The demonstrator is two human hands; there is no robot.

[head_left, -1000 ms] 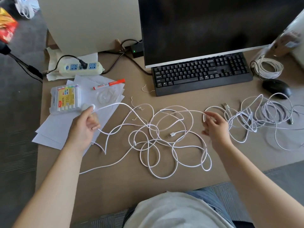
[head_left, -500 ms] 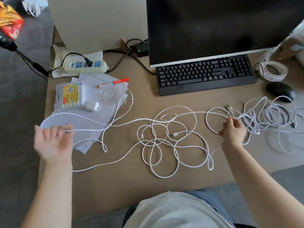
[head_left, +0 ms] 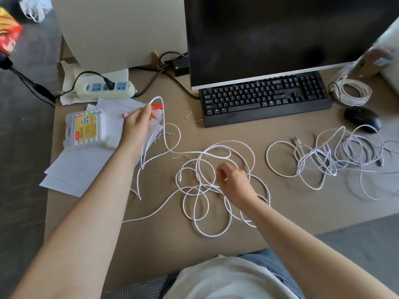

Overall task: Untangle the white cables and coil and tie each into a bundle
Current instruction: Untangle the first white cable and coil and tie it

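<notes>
I can read no brand or clear writing here: the marker pack [head_left: 86,128], left of the keyboard [head_left: 264,97], has a yellow label with coloured squares and print too small to make out, and the key legends on the keyboard are too fine to read. The power strip [head_left: 106,89], further left of the keyboard, shows blue sockets with one black plug in it.

My left hand [head_left: 138,124] is raised over the sheets of paper [head_left: 75,169] left of the keyboard, forearm stretched forward, fingers curled round a doubled loop of the white cable [head_left: 207,190]; the loop arches above the knuckles and its strands hang down to the counter [head_left: 151,244]. A red marker pen [head_left: 156,107] lies partly hidden behind that hand.

My right hand [head_left: 234,180] is low in front of the keyboard, palm down on the loose tangle of that same cable. Its fingers are bent toward the strands, but I cannot tell whether they pinch one.

A second tangle of white cable [head_left: 328,160] lies in front of the keyboard's right end, apart from both hands. A coiled cable bundle [head_left: 353,91] sits just right of the keyboard, with a black mouse [head_left: 362,118] in front of it. The dark monitor [head_left: 269,35] stands behind the keyboard.
</notes>
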